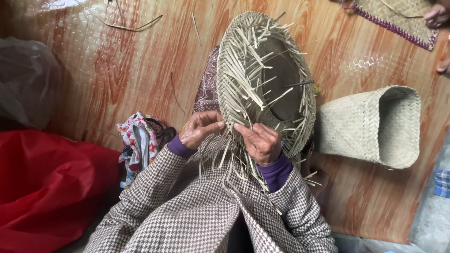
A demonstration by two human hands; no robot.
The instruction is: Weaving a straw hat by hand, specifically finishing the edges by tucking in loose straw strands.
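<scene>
From the left I see a red bag [44, 187], then a floral pouch [138, 140]. My left hand [200, 129] pinches the straw basket [265, 79] rim; my right hand [262, 143] pinches loose strands. A finished woven basket [370, 126] lies rightward.

Single head view, looking steeply down, close over lap and wood-pattern floor [140, 70].
</scene>
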